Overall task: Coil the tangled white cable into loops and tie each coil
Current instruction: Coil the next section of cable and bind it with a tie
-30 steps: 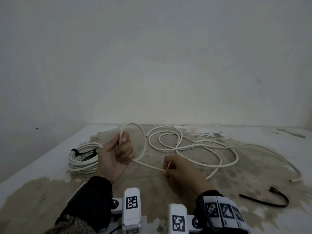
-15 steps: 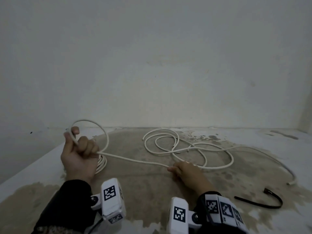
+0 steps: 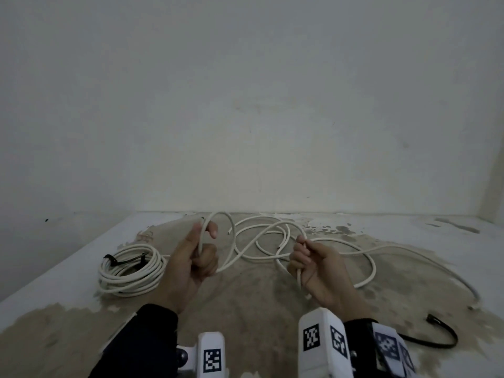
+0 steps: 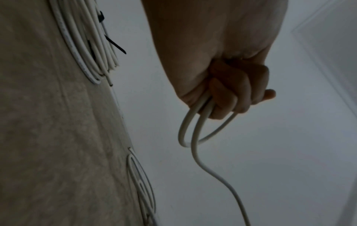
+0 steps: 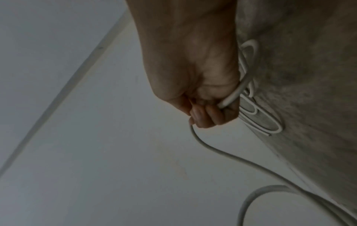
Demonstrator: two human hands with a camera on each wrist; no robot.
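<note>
A loose white cable (image 3: pixel 272 236) sprawls in tangled curves over the stained floor. My left hand (image 3: pixel 196 257) is raised above the floor and grips a small loop of this cable (image 4: pixel 195 131) in its curled fingers, the cable end sticking up past the thumb. To its right, my right hand (image 3: pixel 308 257) grips a further stretch of the same cable (image 5: pixel 230 97) in a fist. A finished white coil (image 3: pixel 131 271), bound with a black tie (image 3: pixel 122 260), lies on the floor at the left.
A loose black cable tie (image 3: pixel 436 336) lies on the floor at the lower right. The far cable end (image 3: pixel 474 298) reaches toward the right. A pale wall (image 3: pixel 245 118) closes the floor off behind the cable.
The left hand came back from the far left toward the centre with its loop. The right hand lifted off the floor and closed round the cable, nearer to the left hand.
</note>
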